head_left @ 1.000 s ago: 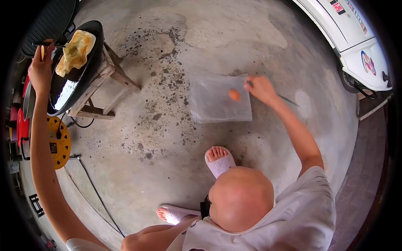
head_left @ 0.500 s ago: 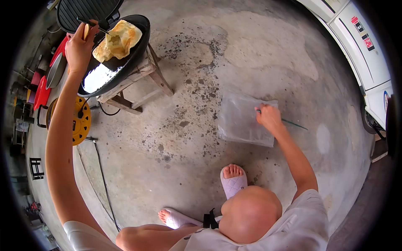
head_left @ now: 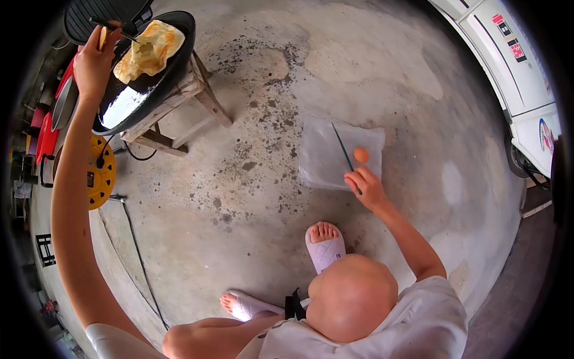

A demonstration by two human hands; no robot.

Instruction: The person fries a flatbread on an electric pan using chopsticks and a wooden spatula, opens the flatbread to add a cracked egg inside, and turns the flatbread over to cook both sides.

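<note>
My left hand (head_left: 92,66) is closed around a thin dark utensil (head_left: 119,31), with a tan piece showing between the fingers. The tip of that utensil reaches the browned flatbread (head_left: 156,46), which lies folded in the black electric pan (head_left: 146,99). Low on the right, my right hand (head_left: 366,186) pinches a thin green stick (head_left: 342,145) that points up and to the left. Just beyond its fingers is a brown egg (head_left: 360,155), overlapping the clear plastic bag (head_left: 317,158) spread on the floor.
A wooden stool (head_left: 209,102) carries the pan, whose ridged lid (head_left: 95,13) stands raised. Beneath it sits a yellow cable reel (head_left: 103,173); a black cord (head_left: 137,245) runs along the concrete floor. White appliances (head_left: 508,54) stand at right. My slippered feet (head_left: 326,248) are below the bag.
My right hand has drawn back toward me, uncovering the egg, and the green stick has swung from pointing right to pointing up-left. My left hand stays at the flatbread while the whole view shifts.
</note>
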